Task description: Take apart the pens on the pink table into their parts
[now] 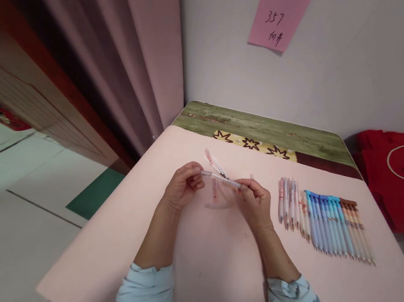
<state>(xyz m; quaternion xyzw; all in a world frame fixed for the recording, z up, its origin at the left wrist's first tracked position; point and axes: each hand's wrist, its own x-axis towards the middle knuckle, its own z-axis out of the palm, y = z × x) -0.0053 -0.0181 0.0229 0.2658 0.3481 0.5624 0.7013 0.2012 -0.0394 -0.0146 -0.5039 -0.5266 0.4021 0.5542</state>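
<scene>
Left hand [181, 185] and right hand [259, 204] pinch opposite ends of slim pen part [221, 178], fingertips closed, over tabletop [210, 282], left of pen row [325, 225]. Keep ends in line, grip light, don't bend.

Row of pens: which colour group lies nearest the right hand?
The pale pens with reddish marks, at the left end beside the right hand; the blue-topped pens and brown-topped pens lie farther right.
</scene>
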